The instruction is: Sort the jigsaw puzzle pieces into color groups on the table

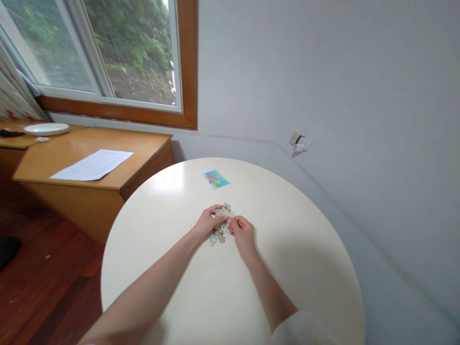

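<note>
A small heap of jigsaw puzzle pieces [221, 235] lies near the middle of the round table, some showing grey-beige backs and a few with turquoise or purple print. My left hand [209, 222] curves around the heap's left side, its thumb reaching over the pieces and its fingers along the far edge. At the right side of the heap, my right hand [243, 233] has its thumb and index finger pinched together; whatever is between them is too small to make out. Beyond the heap lies a colourful turquoise picture card [215, 179] with cartoon figures.
The round cream table [287, 215] stands against a white wall with a socket [300, 142]. To the left, a wooden desk [147, 148] holds a sheet of paper [94, 165] and a white plate [46, 129] under a window. A dark object [7, 251] is on the floor.
</note>
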A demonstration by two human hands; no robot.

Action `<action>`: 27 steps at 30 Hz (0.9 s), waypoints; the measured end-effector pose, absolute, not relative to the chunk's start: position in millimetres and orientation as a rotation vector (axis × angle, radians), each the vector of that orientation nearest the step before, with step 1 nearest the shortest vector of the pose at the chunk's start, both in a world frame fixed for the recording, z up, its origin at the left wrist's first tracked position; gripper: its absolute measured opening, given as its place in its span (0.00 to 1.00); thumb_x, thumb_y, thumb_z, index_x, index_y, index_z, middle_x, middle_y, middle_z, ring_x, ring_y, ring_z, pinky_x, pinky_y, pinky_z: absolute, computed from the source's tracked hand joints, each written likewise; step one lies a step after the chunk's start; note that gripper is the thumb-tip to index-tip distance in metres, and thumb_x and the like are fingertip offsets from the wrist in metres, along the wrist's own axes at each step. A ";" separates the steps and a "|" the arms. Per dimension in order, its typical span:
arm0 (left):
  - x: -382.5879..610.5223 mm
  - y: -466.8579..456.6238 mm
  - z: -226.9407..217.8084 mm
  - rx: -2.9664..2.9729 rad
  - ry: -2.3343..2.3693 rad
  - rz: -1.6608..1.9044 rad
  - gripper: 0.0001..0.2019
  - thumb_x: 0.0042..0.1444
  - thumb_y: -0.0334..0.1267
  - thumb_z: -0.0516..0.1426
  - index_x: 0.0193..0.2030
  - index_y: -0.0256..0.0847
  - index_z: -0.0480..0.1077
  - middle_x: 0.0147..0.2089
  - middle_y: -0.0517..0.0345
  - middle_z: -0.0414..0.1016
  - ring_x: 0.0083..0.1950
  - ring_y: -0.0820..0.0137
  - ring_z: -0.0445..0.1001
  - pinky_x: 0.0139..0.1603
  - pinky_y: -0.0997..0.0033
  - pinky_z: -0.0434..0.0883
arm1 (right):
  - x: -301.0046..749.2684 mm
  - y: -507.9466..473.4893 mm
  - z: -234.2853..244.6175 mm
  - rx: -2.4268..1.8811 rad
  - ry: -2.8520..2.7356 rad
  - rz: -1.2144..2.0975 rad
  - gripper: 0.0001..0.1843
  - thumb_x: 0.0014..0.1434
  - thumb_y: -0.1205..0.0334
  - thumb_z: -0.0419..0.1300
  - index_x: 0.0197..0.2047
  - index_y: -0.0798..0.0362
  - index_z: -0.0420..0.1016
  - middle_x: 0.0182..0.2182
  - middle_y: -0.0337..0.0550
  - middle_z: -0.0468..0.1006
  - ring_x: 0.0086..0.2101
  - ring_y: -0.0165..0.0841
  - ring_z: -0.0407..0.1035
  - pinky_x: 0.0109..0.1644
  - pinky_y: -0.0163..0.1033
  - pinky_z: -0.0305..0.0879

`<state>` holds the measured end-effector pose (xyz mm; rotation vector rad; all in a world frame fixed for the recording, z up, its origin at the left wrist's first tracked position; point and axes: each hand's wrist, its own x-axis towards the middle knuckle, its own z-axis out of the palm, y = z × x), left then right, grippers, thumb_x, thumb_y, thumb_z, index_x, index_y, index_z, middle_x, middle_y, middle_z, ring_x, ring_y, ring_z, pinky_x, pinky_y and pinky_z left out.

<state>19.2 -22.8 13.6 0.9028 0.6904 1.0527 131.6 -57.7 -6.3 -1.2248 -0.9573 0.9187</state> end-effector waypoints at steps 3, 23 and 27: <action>20.0 -22.3 10.7 0.957 0.691 1.053 0.22 0.31 0.36 0.68 0.36 0.34 0.69 0.26 0.58 0.72 0.25 0.74 0.70 0.27 0.73 0.68 | 130.8 -58.0 -6.3 -1.217 -0.999 0.915 0.14 0.46 0.54 0.59 0.18 0.53 0.63 0.13 0.31 0.64 0.16 0.23 0.56 0.20 0.30 0.53; 18.7 -21.9 4.6 1.086 0.645 1.043 0.20 0.35 0.39 0.68 0.36 0.34 0.68 0.26 0.59 0.72 0.24 0.74 0.71 0.27 0.73 0.69 | 132.5 -57.6 -2.9 -1.238 -0.933 0.932 0.16 0.47 0.56 0.56 0.14 0.52 0.58 0.11 0.31 0.63 0.14 0.22 0.54 0.17 0.30 0.48; 19.1 -20.8 2.0 1.081 0.643 1.049 0.21 0.35 0.39 0.68 0.36 0.34 0.67 0.26 0.60 0.72 0.24 0.75 0.70 0.25 0.74 0.69 | 132.7 -57.4 -3.9 -1.238 -0.927 0.923 0.15 0.47 0.56 0.56 0.15 0.53 0.59 0.11 0.31 0.62 0.14 0.22 0.53 0.18 0.30 0.48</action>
